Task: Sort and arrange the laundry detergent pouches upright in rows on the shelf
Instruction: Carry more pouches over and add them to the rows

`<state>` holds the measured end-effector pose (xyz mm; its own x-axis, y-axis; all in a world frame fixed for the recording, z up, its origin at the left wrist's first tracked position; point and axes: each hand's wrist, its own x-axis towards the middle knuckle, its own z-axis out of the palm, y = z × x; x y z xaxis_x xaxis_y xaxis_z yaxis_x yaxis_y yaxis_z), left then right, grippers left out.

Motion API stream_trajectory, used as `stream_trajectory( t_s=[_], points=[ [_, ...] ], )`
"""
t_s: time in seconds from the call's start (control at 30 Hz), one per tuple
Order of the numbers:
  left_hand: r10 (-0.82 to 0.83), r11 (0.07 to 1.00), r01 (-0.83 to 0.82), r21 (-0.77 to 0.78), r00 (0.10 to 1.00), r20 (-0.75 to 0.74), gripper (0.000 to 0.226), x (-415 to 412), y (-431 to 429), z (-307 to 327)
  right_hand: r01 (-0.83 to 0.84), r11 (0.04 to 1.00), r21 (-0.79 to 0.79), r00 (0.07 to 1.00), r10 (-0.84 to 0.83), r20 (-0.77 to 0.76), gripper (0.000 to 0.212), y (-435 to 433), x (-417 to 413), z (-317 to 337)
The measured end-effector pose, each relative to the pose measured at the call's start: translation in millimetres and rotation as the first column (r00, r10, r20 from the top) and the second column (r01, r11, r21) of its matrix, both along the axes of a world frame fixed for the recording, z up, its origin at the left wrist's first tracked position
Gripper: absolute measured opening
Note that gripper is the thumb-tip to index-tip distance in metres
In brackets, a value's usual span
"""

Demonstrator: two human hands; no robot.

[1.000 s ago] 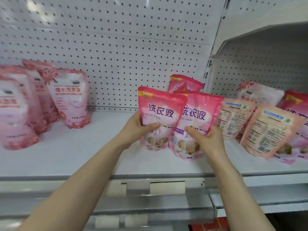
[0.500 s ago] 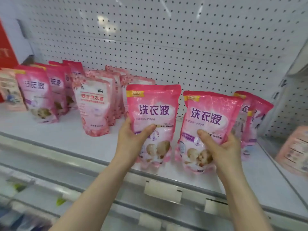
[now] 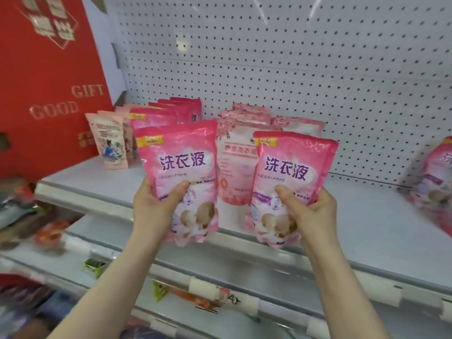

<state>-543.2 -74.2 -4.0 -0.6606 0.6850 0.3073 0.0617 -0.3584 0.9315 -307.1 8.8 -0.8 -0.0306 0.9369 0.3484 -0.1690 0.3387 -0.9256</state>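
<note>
— Two pink pouches, one per hand. Which holds which?
— The left hand [image 3: 156, 211] is clamped on the left pouch [image 3: 181, 177], thumb across its front; the right hand [image 3: 310, 211] is clamped on the right pouch [image 3: 291, 184] the same way. Both pouches are upright, held near the front edge of the shelf [image 3: 367, 236] and above it.
— What stands on the shelf?
— A pale pink pouch [image 3: 236, 172] stands between the two held ones, farther back, with more of its kind behind it. A row of bright pink pouches [image 3: 171, 111] runs far left, and a peach pouch [image 3: 110, 143] stands beside a red gift box [image 3: 49, 94]. Another pink pouch [image 3: 437, 182] shows blurred at the right edge.
— Behind them?
— White pegboard [image 3: 293, 69].
</note>
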Motion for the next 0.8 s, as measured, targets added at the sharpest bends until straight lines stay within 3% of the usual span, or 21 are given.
stream_trajectory(
  t_s=[0.4,0.6,0.8],
  points=[
    [0.092,0.995,-0.095,0.03,0.992,0.088,0.031,-128,10,-3,-0.008,0.999,0.046,0.992,0.002,0.129,0.026,13,-134,-2],
    [0.069,0.997,-0.068,0.035,0.998,-0.017,0.04,-165,38,-2,0.037,0.995,0.095,0.991,-0.049,0.125,0.021,32,-200,-3],
    [0.018,1.0,-0.019,-0.014,0.996,-0.086,0.037,-186,60,-15,0.153,0.987,0.05,0.984,-0.157,0.087,0.033,49,-240,-9]
  ],
)
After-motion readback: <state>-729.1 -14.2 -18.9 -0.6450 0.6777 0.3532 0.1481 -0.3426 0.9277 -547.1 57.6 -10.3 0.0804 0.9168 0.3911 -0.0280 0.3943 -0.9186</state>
